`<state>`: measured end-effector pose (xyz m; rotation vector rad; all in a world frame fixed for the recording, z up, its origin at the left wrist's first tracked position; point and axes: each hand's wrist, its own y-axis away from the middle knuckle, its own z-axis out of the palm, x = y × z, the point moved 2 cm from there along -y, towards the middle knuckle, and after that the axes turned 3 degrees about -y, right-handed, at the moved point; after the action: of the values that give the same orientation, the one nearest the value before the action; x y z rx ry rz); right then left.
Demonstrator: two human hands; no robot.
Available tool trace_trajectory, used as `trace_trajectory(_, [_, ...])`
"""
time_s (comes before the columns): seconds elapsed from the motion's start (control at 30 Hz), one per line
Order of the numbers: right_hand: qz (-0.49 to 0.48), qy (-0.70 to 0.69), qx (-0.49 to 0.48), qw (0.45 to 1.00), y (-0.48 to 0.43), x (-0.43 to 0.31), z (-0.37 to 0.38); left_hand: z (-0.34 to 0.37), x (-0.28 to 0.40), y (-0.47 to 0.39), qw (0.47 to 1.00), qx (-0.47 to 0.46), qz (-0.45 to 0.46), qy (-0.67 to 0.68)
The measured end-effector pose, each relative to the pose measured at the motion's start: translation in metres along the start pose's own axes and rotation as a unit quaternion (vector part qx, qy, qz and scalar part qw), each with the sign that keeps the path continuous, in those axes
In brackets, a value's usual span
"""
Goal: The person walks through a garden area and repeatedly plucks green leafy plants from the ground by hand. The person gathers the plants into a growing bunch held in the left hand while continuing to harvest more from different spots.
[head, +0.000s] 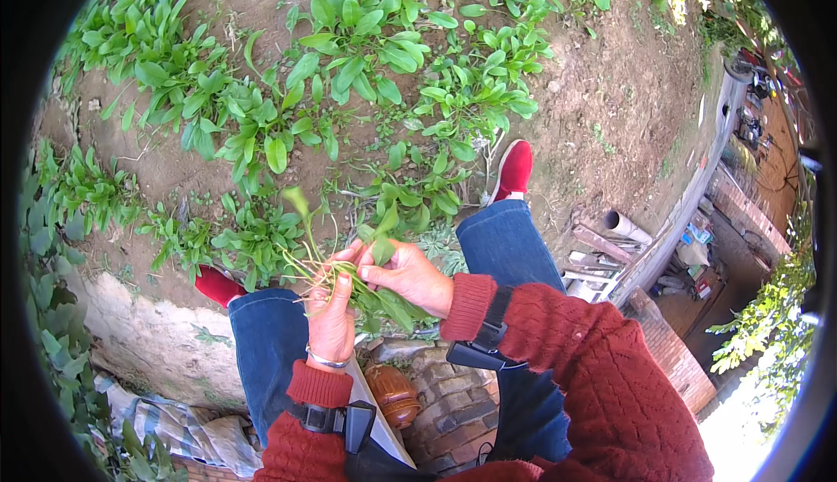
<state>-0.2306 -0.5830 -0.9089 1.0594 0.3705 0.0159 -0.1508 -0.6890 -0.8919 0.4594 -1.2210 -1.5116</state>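
A loose bunch of leafy greens is gripped by my left hand, its thin pale stems and roots poking out to the left and its leaves hanging right. Pinched in the fingers of my right hand is a small green sprig, held close against the bunch. One stem with a blurred leaf rises above the left hand. Both hands are over the near edge of the planted soil, between my two knees. Some fingertips are hidden behind the leaves.
Rows of low leafy plants grow in bare soil ahead. My red shoes rest at the bed's edge. Below are a brown glazed pot and brick paving. Pipes and scraps lie right; a checked cloth lies lower left.
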Motion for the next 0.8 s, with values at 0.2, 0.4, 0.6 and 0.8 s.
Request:
trace_trajectory(0.2, [-0.045,0.169,-0.045,0.984,-0.002,0.001,-0.004,-0.003,-0.004,-0.003,1.000,0.003,-0.006,0.026])
trace_trajectory(0.4, [-0.223,0.493,0.129,0.831,-0.042,-0.073,-0.097,-0.007,-0.008,-0.003,0.997,0.080,0.003,0.011])
trace_trajectory(0.6, [-0.266,0.827,0.220,0.443,-0.107,-0.142,-0.182,-0.007,-0.025,-0.003,0.996,0.057,-0.052,-0.042])
trace_trajectory(0.8, [-0.084,0.850,0.285,0.435,-0.093,-0.113,-0.223,-0.010,-0.030,-0.003,0.993,0.078,-0.052,-0.065])
